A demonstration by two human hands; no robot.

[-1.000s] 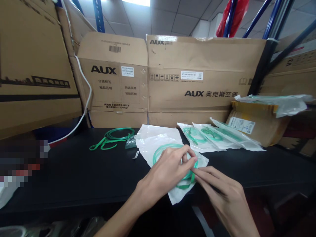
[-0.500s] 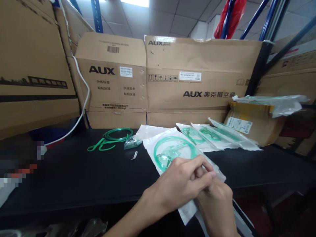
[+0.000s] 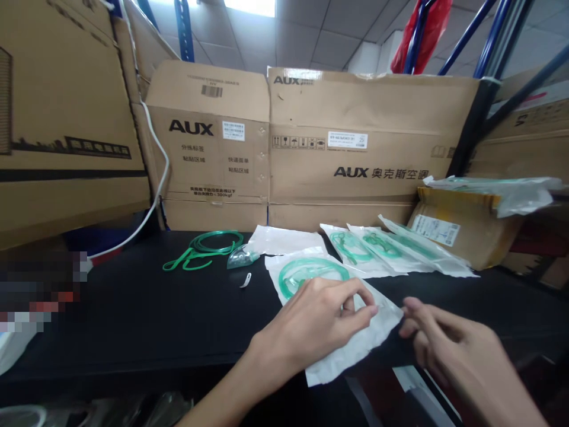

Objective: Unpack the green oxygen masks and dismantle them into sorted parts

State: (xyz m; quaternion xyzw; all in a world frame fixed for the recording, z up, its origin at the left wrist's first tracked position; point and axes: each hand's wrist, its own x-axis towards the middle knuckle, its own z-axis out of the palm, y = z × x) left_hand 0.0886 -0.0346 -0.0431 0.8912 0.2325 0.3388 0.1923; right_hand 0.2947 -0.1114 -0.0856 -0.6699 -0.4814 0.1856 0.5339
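A clear plastic packet (image 3: 297,268) with green tubing and a mask inside lies on the black tabletop (image 3: 155,320). My left hand (image 3: 315,323) rests on the packet's near half, thumb and fingers pinched on the plastic. My right hand (image 3: 448,350) hovers just right of the packet's right corner, fingers loosely apart and holding nothing. An empty white packet (image 3: 280,240) lies just behind it.
Loose green tubing (image 3: 204,249) and a clear mask (image 3: 240,257) lie at the left. Three sealed packets (image 3: 391,249) lie fanned at the right, beside an open carton (image 3: 462,228). Large AUX cardboard boxes (image 3: 347,142) wall the back. A white cable (image 3: 155,190) hangs at left.
Both hands had been pinching the packet's near edge together. My right hand has since let go and moved off to the right. The packet has shifted slightly.
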